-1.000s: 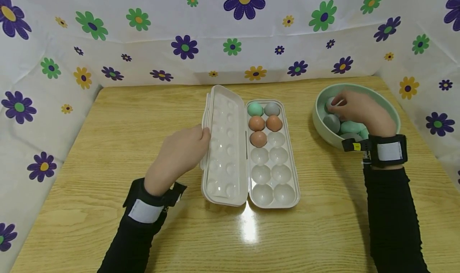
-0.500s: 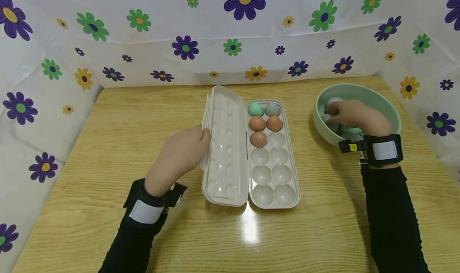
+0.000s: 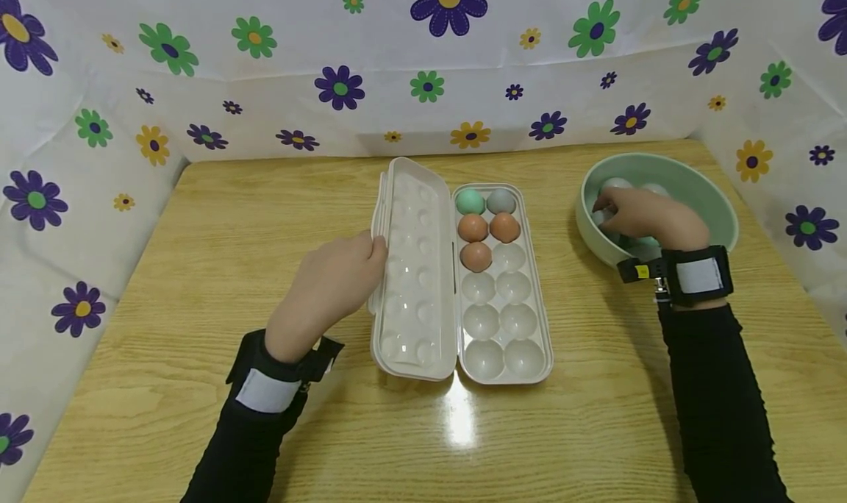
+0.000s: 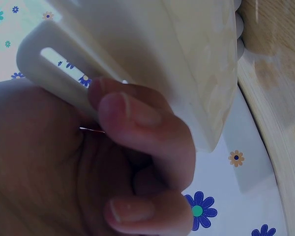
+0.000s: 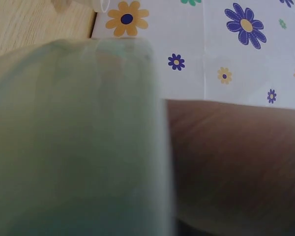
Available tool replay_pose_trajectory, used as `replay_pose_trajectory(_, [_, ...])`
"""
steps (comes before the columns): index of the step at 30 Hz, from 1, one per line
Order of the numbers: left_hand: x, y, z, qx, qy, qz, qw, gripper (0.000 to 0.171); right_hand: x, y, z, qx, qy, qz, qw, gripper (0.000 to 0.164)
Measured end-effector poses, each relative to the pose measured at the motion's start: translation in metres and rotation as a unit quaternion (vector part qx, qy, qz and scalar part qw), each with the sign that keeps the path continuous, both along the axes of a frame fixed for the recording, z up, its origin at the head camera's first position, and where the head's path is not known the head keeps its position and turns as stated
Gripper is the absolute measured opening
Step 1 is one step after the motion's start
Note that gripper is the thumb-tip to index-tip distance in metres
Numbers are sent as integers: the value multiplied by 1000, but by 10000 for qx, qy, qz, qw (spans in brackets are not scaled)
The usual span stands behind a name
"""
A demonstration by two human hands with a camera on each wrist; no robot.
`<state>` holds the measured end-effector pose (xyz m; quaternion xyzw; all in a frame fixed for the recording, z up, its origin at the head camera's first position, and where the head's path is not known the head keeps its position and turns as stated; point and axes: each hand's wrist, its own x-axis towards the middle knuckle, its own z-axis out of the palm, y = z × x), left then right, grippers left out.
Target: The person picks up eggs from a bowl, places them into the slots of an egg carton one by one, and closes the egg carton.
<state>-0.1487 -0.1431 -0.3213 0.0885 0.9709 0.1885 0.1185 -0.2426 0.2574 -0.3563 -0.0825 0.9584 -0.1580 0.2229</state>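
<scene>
A pale plastic egg carton (image 3: 503, 297) lies opened on the table, with several brown, green and grey eggs in its far cups. My left hand (image 3: 331, 282) pinches the outer edge of its raised lid (image 3: 417, 282). In the left wrist view, curled fingers (image 4: 147, 132) grip that edge beside a slotted tab (image 4: 54, 69). Over at the right, my right hand (image 3: 651, 216) reaches into a green bowl (image 3: 708, 194), its fingers curled about a grey egg (image 3: 601, 217). Its palm side is hidden; in the right wrist view the bowl wall (image 5: 78, 147) blocks the fingers.
Other pale eggs (image 3: 617, 183) lie in the bowl around the right hand. A flower-patterned cloth (image 3: 397, 106) rises behind the wooden table (image 3: 251, 201) and along both sides. Between carton and bowl runs a strip of tabletop.
My right hand has shifted slightly left and down inside the bowl, from a farther egg to a nearer grey one. The left hand and carton have stayed in place.
</scene>
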Motion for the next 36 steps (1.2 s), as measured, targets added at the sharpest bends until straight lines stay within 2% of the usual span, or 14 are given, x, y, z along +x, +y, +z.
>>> replay_pose_trajectory(13, [0, -1, -1, 36, -16, 36, 10000, 42, -2, 4, 7, 73, 415, 141, 9990, 45])
replay_pose_trajectory(22, [0, -1, -2, 25, -27, 24, 10000, 42, -1, 9, 10, -185, 587, -143, 9980, 46])
replay_pose_trajectory(30, [-1, -1, -3, 13, -33, 16, 10000, 42, -1, 10, 15, -241, 992, -302, 9943, 45])
replay_pose_trajectory(36, [-2, -1, -2, -6, -46, 15, 10000, 42, 0, 9, 19, -305, 937, -449, 9941, 45])
